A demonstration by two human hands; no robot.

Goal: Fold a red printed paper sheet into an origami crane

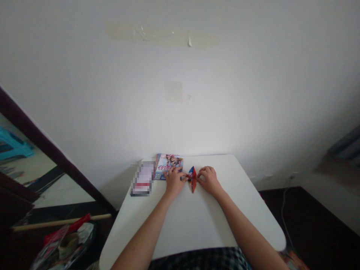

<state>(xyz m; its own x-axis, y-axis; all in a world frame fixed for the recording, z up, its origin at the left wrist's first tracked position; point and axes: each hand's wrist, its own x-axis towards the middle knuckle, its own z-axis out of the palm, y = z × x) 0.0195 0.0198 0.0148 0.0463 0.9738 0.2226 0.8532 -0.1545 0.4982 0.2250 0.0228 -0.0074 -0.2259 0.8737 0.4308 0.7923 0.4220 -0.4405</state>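
A small folded piece of red and blue printed paper stands up from the white table near its far edge. My left hand pinches its left side with closed fingers. My right hand pinches its right side, fingers curled. Both forearms reach forward across the table. Just behind my left hand lies a colourful printed sheet or booklet, partly under my fingers.
A blurred-out rectangular object lies at the table's far left corner. The table stands against a white wall. On the floor to the left lie a wooden stick and a bag of clutter.
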